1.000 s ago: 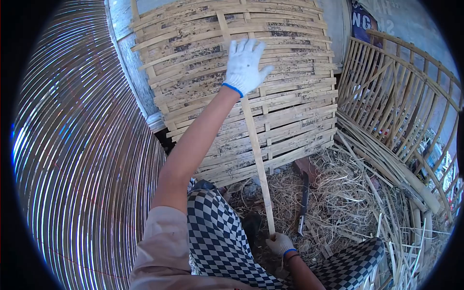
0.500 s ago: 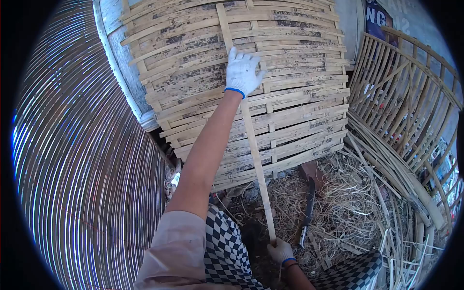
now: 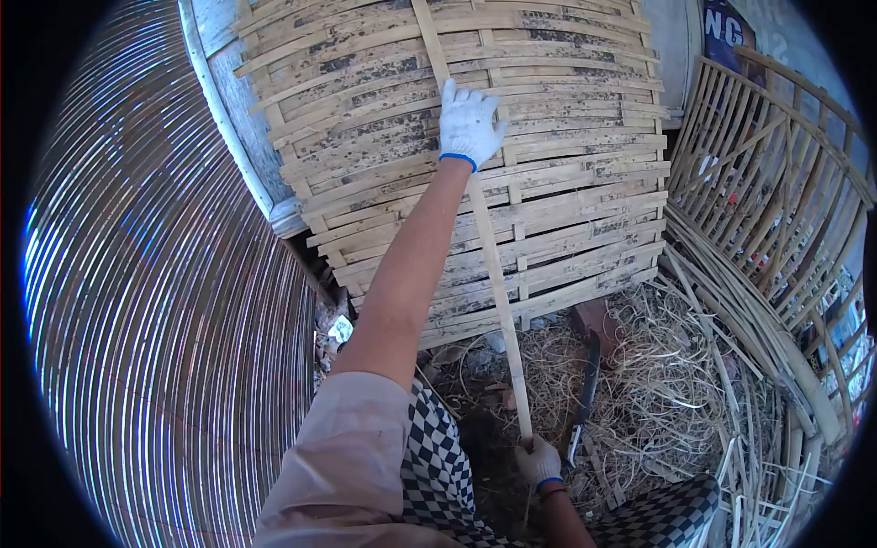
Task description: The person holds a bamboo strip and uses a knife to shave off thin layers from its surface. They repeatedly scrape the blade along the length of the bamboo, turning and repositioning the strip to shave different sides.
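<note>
A long, pale bamboo strip [image 3: 501, 301] slants down across a woven bamboo panel [image 3: 585, 183]. High on the strip is my left hand [image 3: 470, 126], in a white glove with a blue cuff, its fingers bent over the strip in front of the panel. Down low, my right hand [image 3: 539, 461], gloved the same way, is closed around the strip near its bottom end. A dark-bladed machete [image 3: 586, 393] lies among curly bamboo shavings [image 3: 658, 374] just right of my right hand.
Slatted bamboo screening [image 3: 174, 347] fills the left side. At right, a bamboo frame [image 3: 767, 173] leans upright, with a bundle of long bamboo pieces [image 3: 740, 292] below it. A brick-coloured block [image 3: 596, 321] sits by the panel's lower edge. Checkered cloth [image 3: 437, 447] covers my legs.
My left hand's spread fingers have drawn in over the strip. My right hand has risen slightly. The whole view has shifted a little, moving the panel rightward.
</note>
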The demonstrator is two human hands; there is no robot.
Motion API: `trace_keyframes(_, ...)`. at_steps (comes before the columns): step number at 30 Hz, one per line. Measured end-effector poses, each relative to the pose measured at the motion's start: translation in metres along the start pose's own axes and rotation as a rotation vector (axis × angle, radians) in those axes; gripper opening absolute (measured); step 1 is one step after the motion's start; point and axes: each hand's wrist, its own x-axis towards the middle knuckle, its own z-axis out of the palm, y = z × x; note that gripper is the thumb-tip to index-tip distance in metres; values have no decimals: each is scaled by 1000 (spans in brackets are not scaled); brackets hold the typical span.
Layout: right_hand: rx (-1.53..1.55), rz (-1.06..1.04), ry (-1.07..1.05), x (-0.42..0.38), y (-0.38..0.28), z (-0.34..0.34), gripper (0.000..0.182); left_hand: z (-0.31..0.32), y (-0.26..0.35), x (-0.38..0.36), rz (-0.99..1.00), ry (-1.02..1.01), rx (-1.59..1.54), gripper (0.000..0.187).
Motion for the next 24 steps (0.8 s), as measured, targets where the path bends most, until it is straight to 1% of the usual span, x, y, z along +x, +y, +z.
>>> trace_keyframes(2,-11,8,5,1,6,3,36,-13,2,0,9,-4,-28,35)
trace_keyframes(4,4,-7,-37,-4,6,8,38,-26,3,-4,48,12,-72,34)
trace_keyframes(7,-23,0,-96,-12,5,16,41,-42,4,-12,142,4,-100,33)
trace_keyframes(10,-55,17,-118,-19,12,17,43,-57,12,-22,210,-48,-151,34)
trace_keyframes(11,-57,22,-121,-21,15,19,44,-62,17,-27,234,-85,-129,34)
trace_keyframes(13,-142,57,-220,-19,26,24,45,-73,31,-42,282,-163,-86,34)
trace_keyframes(16,-326,80,-331,-23,43,28,49,-79,51,-76,391,-318,-158,41)
trace_keyframes(17,-396,85,-359,-24,46,30,51,-83,59,-91,388,-416,-149,40)
trace_keyframes(19,-368,99,-386,-25,51,33,54,-97,77,-116,382,-603,-136,40)
trace_keyframes(21,-358,105,-389,-22,52,33,55,-73,77,-153,474,-402,-173,41)
trace_keyframes(22,-363,100,-383,-24,50,31,56,-72,77,-158,514,-301,-192,42)
trace_keyframes(23,-366,97,-381,-25,48,30,56,-68,76,-158,489,-434,-197,44)
trace_keyframes(24,-364,120,-383,-24,46,28,56,-66,77,-156,469,-460,-206,46)
